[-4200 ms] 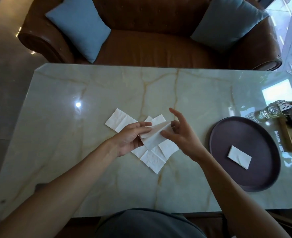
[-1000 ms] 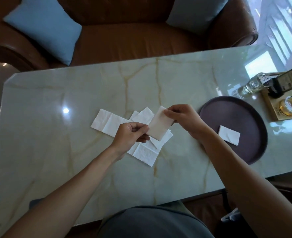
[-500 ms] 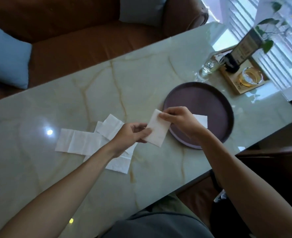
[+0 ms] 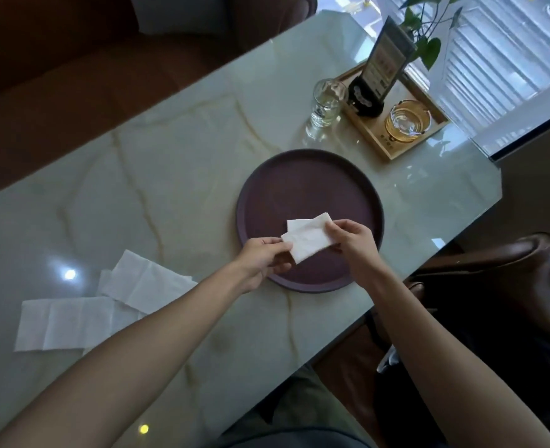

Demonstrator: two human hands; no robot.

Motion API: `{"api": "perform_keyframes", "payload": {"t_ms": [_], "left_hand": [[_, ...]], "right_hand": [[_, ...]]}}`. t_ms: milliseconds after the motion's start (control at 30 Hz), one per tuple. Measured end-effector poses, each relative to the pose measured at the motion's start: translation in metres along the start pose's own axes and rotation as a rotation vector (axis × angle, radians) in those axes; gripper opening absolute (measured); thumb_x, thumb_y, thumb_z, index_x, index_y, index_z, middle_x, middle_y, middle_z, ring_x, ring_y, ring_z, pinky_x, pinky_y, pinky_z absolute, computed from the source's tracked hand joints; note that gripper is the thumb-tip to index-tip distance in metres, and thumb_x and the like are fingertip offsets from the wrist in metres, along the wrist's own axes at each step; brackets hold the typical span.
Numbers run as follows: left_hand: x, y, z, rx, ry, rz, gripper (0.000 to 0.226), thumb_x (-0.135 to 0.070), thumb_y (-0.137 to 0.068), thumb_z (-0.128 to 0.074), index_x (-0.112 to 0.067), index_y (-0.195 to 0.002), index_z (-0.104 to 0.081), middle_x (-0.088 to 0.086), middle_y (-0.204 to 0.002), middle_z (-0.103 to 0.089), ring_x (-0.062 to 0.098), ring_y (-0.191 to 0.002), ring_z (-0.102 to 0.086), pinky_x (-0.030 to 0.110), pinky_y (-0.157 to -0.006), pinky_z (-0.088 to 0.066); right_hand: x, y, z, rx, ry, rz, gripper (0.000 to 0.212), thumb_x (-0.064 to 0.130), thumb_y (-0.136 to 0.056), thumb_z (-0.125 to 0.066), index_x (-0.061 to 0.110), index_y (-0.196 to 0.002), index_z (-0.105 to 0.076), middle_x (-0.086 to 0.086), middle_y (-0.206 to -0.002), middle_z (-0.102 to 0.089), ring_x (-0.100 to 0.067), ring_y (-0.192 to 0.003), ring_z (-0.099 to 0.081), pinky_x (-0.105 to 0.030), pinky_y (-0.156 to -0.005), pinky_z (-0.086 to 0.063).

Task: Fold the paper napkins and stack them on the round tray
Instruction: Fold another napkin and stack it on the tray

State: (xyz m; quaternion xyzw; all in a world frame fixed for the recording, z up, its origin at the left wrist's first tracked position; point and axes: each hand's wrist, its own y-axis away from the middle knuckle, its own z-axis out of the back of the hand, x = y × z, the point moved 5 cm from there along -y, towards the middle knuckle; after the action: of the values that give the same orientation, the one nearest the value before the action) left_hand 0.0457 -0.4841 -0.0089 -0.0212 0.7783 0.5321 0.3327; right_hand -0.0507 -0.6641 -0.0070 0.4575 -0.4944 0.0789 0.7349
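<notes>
Over the round tray, a person's two hands hold a folded white napkin by opposite ends: the left hand pinches its near-left corner, the right hand its right edge, each grip closed on the paper. Beneath it a second folded napkin shows only as a strip at the far edge; whether the two sheets touch cannot be told. The held napkin is a soft, faintly crinkled rectangle, tilted across the tray's near half. The tray is a flat, matte, dark purple disc with a low raised rim, its near edge partly covered by the left hand. To the left, unfolded napkins lie overlapping on the glossy, pale green marble-veined tabletop, their near corner hidden by the left forearm. Beyond the tray stand a clear glass and, on a wooden tray, an amber glass ashtray and an upright dark card stand, its print too blurred to read. Green leaves are cut off at the top edge.
</notes>
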Motion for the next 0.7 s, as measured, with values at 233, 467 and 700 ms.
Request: {"api": "perform_keyframes", "payload": {"t_ms": [233, 467, 700], "left_hand": [[-0.009, -0.061, -0.008, -0.254, -0.283, -0.176, 0.011, -0.007, -0.092, -0.07, -0.014, -0.085, -0.071, 0.006, -0.085, -0.071, 0.02, -0.081, -0.065, 0.042, -0.079, -0.06], [-0.014, -0.086, -0.01, -0.379, -0.547, -0.3, 0.007, -0.016, -0.087, -0.075, -0.018, -0.093, -0.074, -0.003, -0.08, -0.07, 0.011, -0.072, -0.062, 0.017, -0.067, -0.05], [-0.013, -0.096, -0.013, -0.427, -0.623, -0.284, 0.009, -0.02, -0.085, -0.075, -0.018, -0.094, -0.076, -0.008, -0.076, -0.067, 0.006, -0.069, -0.061, 0.007, -0.055, -0.039]], "right_hand": [[-0.03, -0.039, 0.018, -0.056, 0.193, -0.083, 0.017, 0.023, -0.09, -0.069, 0.015, -0.076, -0.075, 0.006, -0.061, -0.065, -0.009, -0.058, -0.057, -0.031, -0.06, -0.047], [-0.043, -0.061, 0.021, -0.104, 0.413, -0.067, 0.012, 0.026, -0.085, -0.065, 0.018, -0.079, -0.071, 0.004, -0.075, -0.072, -0.014, -0.069, -0.066, -0.032, -0.065, -0.052], [-0.043, -0.068, 0.023, -0.149, 0.499, -0.027, 0.014, 0.03, -0.09, -0.063, 0.02, -0.09, -0.072, 0.008, -0.087, -0.073, -0.012, -0.083, -0.067, -0.035, -0.076, -0.054]]}}
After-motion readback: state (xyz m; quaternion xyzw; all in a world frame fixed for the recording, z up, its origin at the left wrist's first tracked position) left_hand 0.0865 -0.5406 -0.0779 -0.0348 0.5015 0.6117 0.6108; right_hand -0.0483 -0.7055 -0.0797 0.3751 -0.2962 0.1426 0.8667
